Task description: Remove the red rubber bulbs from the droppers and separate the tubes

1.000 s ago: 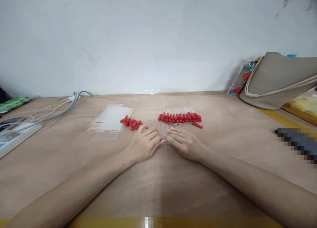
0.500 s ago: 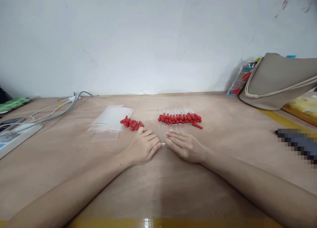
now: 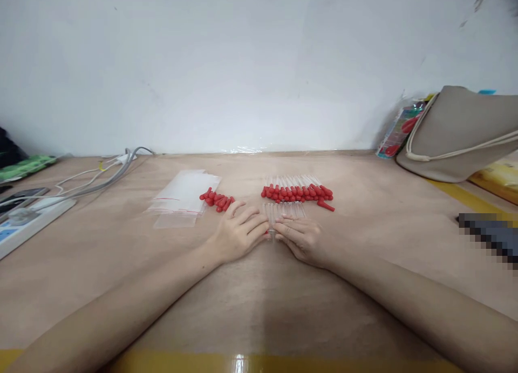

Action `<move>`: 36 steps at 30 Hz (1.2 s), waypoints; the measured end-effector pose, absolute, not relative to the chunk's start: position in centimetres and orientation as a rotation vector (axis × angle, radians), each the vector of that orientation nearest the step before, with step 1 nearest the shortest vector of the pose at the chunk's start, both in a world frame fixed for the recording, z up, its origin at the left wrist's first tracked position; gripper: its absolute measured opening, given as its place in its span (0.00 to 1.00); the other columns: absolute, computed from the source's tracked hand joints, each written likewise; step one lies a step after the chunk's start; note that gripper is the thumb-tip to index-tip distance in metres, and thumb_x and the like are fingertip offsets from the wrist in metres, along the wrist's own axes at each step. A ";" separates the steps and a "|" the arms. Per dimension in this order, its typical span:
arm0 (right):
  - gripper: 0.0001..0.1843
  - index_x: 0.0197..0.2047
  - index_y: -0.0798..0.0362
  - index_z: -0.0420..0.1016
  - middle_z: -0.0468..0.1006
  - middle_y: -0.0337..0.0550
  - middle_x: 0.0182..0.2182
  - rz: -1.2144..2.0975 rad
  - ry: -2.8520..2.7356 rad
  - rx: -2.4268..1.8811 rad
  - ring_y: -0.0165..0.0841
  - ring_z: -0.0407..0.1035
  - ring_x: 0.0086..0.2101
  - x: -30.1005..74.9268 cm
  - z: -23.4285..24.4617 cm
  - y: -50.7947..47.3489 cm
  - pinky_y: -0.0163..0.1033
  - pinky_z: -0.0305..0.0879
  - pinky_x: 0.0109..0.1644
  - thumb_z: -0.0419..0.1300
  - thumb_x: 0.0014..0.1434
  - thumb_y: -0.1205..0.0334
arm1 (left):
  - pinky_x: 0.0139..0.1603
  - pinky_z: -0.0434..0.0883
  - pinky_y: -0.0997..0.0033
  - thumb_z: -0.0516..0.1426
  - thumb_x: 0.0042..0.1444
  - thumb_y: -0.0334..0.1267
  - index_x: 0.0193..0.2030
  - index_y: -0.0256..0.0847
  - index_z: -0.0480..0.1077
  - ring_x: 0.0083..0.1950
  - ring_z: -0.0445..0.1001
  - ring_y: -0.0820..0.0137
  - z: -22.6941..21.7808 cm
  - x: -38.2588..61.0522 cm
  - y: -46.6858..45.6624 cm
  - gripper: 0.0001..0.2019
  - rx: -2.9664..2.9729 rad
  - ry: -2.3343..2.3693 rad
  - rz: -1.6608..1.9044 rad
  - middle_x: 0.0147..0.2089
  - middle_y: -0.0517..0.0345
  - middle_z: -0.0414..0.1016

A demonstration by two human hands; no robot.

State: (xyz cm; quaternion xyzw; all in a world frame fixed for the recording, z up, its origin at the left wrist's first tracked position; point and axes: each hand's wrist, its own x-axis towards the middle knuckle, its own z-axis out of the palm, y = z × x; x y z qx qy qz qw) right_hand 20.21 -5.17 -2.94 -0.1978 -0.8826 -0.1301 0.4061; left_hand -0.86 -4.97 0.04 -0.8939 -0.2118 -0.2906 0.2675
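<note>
My left hand (image 3: 238, 235) lies flat on the table with its fingers stretched out, the tips touching a small row of clear glass tubes (image 3: 283, 210). My right hand (image 3: 302, 239) rests opposite with its fingers bent, the tips pressed on one clear tube (image 3: 272, 232) that sticks out towards me between both hands. Behind the tubes lies a row of droppers with red rubber bulbs (image 3: 297, 192). A small heap of loose red bulbs (image 3: 217, 199) sits just beyond my left hand, beside a stack of clear zip bags (image 3: 182, 197).
A power strip (image 3: 28, 222) and grey cables (image 3: 97, 181) lie at the far left. A beige bag (image 3: 461, 133), a colourful packet (image 3: 399, 130) and a yellow package (image 3: 497, 178) stand at the right. A white wall closes the back of the wooden table (image 3: 259, 303).
Both hands stayed at the tubes. My left fingers straightened out flat and my right fingers curled in more; one tube now pokes out between the fingertips. The view shifted slightly.
</note>
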 end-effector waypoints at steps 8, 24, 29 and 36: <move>0.11 0.42 0.63 0.71 0.78 0.49 0.35 -0.501 -2.300 -0.362 0.34 0.71 0.43 20.6 -1.7 -5.5 0.41 0.67 0.54 0.51 0.58 0.74 | 0.51 0.56 0.57 0.49 0.59 0.37 0.26 0.38 0.63 0.34 0.69 0.71 0.7 -0.8 -5.4 0.11 -2.488 -0.585 -0.685 0.26 0.62 0.71; 0.12 0.43 0.60 0.72 0.78 0.46 0.32 -0.606 -2.232 -0.400 0.33 0.70 0.40 23.0 -0.4 -5.2 0.43 0.67 0.48 0.51 0.59 0.72 | 0.44 0.59 0.60 0.43 0.60 0.36 0.25 0.38 0.61 0.29 0.62 0.70 1.4 -3.1 -5.8 0.14 -2.670 -0.836 -0.627 0.24 0.58 0.66; 0.11 0.44 0.53 0.74 0.71 0.38 0.21 -0.534 -2.090 -0.855 0.28 0.62 0.25 23.0 -0.7 -4.3 0.38 0.57 0.32 0.56 0.58 0.64 | 0.36 0.62 0.67 0.40 0.62 0.39 0.32 0.38 0.63 0.32 0.65 0.69 3.6 -5.0 -4.6 0.15 -2.659 -1.348 -0.903 0.30 0.56 0.66; 0.11 0.41 0.55 0.71 0.75 0.42 0.29 -0.159 -2.108 -1.043 0.32 0.67 0.30 21.6 -1.1 -4.2 0.37 0.59 0.35 0.50 0.58 0.66 | 0.43 0.65 0.66 0.46 0.56 0.45 0.45 0.40 0.70 0.40 0.69 0.65 5.6 -9.7 0.2 0.18 -2.330 -1.905 -1.096 0.36 0.56 0.71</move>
